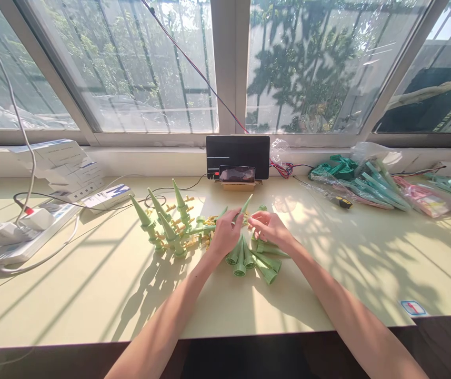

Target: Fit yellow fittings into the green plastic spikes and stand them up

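My left hand point(227, 231) is closed around a green plastic cone point(248, 202), whose pointed tip sticks up past the fingers. Close beside it, my right hand point(271, 230) has its fingers pinched near the cone; whatever small piece they grip is too hidden to name. Left of my hands stands a group of upright green cones point(167, 231) on ringed bases with yellow pegs point(189, 243). Below my hands, several loose hollow green cones point(240, 268) lie fanned out, open ends toward me. More green pieces lie partly under my right hand.
A dark tablet point(237, 150) and a phone point(238, 174) stand at the back. To the left are white boxes point(59, 163) and a power strip point(39, 231) with cables. Bagged teal pieces point(379, 187) and a black-and-yellow tool point(343, 202) lie to the right.
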Available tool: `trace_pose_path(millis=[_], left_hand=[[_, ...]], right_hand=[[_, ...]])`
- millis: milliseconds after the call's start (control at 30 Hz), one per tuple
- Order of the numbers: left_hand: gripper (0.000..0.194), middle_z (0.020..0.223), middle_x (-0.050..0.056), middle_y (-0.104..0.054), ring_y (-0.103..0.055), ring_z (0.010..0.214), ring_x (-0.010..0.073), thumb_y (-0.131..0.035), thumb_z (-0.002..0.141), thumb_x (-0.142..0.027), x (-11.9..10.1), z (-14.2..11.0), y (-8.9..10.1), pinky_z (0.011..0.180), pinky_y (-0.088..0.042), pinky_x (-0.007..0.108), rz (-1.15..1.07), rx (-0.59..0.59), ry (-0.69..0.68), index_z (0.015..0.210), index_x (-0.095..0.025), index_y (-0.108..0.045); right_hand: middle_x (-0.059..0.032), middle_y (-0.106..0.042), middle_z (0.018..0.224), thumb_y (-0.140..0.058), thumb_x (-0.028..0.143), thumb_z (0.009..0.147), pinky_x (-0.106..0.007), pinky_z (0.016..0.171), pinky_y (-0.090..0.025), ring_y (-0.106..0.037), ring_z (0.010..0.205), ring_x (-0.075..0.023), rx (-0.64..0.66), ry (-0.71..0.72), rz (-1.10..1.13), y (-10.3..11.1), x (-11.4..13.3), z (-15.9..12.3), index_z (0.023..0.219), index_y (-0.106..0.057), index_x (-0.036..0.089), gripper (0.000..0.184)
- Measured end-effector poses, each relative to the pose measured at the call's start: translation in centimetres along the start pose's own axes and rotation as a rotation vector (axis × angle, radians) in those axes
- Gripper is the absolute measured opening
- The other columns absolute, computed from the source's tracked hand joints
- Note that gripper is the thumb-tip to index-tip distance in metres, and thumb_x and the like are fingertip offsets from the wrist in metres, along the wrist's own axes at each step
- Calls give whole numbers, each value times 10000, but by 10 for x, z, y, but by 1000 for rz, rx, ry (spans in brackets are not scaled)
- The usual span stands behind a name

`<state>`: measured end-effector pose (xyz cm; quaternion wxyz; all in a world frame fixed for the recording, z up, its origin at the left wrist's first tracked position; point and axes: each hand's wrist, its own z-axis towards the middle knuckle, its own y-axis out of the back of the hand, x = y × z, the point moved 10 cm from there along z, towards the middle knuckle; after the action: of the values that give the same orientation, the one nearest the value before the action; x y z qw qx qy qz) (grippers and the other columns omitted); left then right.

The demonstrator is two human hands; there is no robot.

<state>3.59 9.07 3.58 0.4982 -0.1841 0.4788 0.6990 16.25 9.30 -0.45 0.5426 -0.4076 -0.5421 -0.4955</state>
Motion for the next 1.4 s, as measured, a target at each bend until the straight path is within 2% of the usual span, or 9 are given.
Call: trace_pose_path(millis=[100, 367, 600, 700, 1067, 1267, 1400], left_hand=[[329, 1024, 70, -669, -628, 777, 159, -442, 947, -371, -1, -1, -2, 632, -507, 258, -14, 12, 12, 1151, -192, -627], [342, 1114, 77, -656, -642, 637, 109, -465, 934, -330, 1, -2, -11, 623, -567, 256, -152, 80, 40, 1213, -185, -598], [371, 1091, 104, -668, -690, 696, 151, -514, 905, -318, 9, -2, -14, 643, -603, 287, -231, 94, 92, 1234, -158, -577], [380, 1093, 104, -661, -695, 771, 170, -537, 894, -327, 8, -3, -16, 689, -610, 304, -253, 115, 80, 1235, -163, -567], [354, 1087, 91, -663, -685, 852, 185, -562, 881, -328, 6, -3, -15, 788, -592, 346, -222, 124, 28, 1207, -191, -566], [362, 1101, 89, -672, -679, 926, 209, -570, 874, -327, 5, -3, -13, 812, -584, 358, -173, 105, 14, 1214, -202, -570], [361, 1104, 95, -677, -691, 876, 201, -575, 869, -331, 6, -3, -12, 783, -590, 353, -171, 89, 11, 1203, -191, -584]], right_hand=[[-37, -653, 724, -683, 504, 748, -213, 397, -349, -529, 497, -109, -16, 29, 1, -1, 3, -1, 912, -577, 164, 392], [-12, -609, 641, -681, 518, 728, -228, 411, -346, -477, 461, -94, -117, 45, 36, 6, 4, 0, 834, -582, 155, 391], [-3, -597, 646, -620, 468, 801, -240, 462, -416, -524, 486, -106, -164, 217, -84, 9, 18, -3, 826, -599, 160, 309], [2, -585, 620, -604, 432, 816, -239, 457, -421, -524, 472, -109, -191, 245, -98, 11, 21, -5, 788, -600, 168, 266], [35, -531, 515, -653, 400, 767, -222, 370, -335, -440, 380, -84, -166, 191, 96, 9, 18, -5, 714, -574, 174, 246], [24, -551, 534, -658, 420, 755, -222, 361, -322, -438, 374, -81, -170, 174, 113, 9, 20, -6, 696, -560, 176, 269], [34, -529, 519, -650, 412, 771, -217, 372, -320, -425, 384, -77, -160, 195, 97, 8, 23, -7, 696, -551, 180, 263]])
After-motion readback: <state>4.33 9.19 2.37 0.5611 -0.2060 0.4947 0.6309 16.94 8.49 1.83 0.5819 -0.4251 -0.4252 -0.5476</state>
